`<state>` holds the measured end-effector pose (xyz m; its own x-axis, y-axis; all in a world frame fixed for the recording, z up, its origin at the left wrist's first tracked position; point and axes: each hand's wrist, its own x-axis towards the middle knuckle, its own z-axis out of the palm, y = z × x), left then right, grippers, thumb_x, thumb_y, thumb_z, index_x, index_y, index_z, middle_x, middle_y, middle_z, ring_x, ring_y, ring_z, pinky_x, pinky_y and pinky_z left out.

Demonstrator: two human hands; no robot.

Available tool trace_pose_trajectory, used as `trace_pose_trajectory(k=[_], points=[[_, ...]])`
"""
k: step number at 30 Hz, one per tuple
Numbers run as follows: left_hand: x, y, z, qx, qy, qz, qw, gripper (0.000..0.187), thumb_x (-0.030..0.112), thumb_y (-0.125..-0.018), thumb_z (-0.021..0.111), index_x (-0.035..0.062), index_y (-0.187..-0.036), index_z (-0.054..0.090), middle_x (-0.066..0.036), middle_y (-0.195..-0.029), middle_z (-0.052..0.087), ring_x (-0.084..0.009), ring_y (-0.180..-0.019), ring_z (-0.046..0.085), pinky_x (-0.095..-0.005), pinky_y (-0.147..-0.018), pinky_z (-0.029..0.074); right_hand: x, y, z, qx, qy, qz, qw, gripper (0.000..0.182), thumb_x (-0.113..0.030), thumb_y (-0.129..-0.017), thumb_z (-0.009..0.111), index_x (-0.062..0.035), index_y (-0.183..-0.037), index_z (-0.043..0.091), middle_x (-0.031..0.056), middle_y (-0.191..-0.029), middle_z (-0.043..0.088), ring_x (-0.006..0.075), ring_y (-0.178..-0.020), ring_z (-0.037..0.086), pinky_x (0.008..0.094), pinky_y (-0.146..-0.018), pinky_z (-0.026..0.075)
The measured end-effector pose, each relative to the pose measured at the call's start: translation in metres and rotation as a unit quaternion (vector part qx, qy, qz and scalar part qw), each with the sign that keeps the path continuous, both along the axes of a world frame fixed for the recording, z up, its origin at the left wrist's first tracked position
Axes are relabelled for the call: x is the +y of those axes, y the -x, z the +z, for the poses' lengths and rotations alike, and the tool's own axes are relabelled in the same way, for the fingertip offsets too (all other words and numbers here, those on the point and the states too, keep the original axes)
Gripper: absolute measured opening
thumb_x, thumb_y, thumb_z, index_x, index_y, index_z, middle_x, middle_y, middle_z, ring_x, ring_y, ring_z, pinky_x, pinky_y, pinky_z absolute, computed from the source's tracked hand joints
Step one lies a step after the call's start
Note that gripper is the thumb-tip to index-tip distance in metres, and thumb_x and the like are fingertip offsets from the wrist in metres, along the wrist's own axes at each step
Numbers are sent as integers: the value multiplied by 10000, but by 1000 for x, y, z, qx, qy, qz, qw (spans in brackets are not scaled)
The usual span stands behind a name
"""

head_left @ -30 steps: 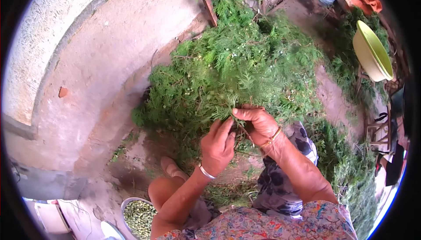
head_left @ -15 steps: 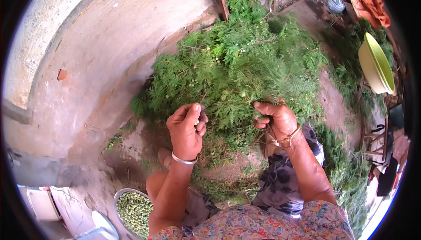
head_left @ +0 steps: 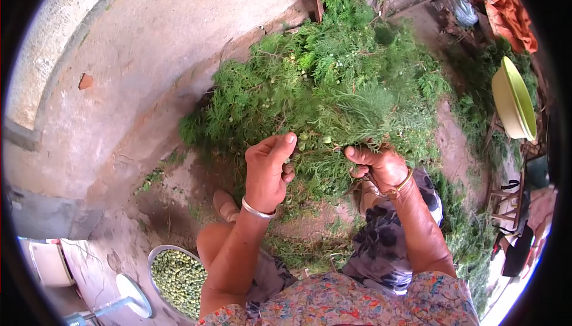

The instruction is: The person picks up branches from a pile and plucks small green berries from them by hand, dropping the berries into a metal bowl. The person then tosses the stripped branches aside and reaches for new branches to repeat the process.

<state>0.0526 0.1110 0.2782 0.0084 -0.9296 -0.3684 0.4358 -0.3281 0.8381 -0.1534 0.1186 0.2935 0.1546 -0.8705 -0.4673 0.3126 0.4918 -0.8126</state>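
My left hand [head_left: 267, 171], with a silver bangle at the wrist, is closed in a pinch over the greenery; what lies between its fingertips is too small to make out. My right hand [head_left: 381, 168], wearing a gold-coloured bangle, grips the stem of a green leafy branch [head_left: 363, 111] between thumb and fingers. Small round green cones [head_left: 327, 139] hang near the stem, between the two hands. Behind and below the hands lies a large heap of green branches [head_left: 250, 88].
At lower left a metal bowl [head_left: 151, 256] holds many small green cones. A yellow-green basin [head_left: 505, 103] stands tilted at the right. An orange cloth [head_left: 512, 13] and a plastic bag [head_left: 463, 9] lie at upper right. A concrete wall edge [head_left: 42, 111] runs along the left.
My left hand has moved right and slightly up, closer to the branch and my right hand. My right hand still grips the branch. The whole view has shifted slightly.
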Motion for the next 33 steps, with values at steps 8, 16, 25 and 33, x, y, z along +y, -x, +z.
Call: trace_pose_trajectory(k=[8,16,25,33], points=[[-4,-4,-7,12,13,6,1000,153,165,-809,675,40,-858,602,42,-694,532,-55,-494,463,-193,-372,342,-1,-1,-9,49,27,69,996,301,-242,-760,746,-11,-877,592,-6,-701,547,89,-544,422,243,-514,368],[-5,1,-16,61,-31,-20,997,204,177,-753,736,50,-857,614,39,-679,533,-44,-462,400,-196,-375,286,2,-6,0,49,44,82,994,217,-157,-773,728,-27,-885,595,-11,-704,544,90,-523,411,235,-471,326],[-3,-2,-9,-48,5,-43,998,160,146,-753,729,35,-824,639,36,-679,557,-45,-554,467,-208,-390,318,0,-10,5,102,46,51,992,203,-158,-759,732,-34,-851,600,-23,-667,513,72,-539,410,218,-478,347],[-11,-18,-15,45,25,22,998,101,43,-771,692,-6,-825,622,-19,-659,568,-65,-504,468,-200,-386,339,4,-6,4,144,35,40,988,255,-174,-744,750,-29,-899,608,8,-714,578,101,-562,492,228,-498,407]])
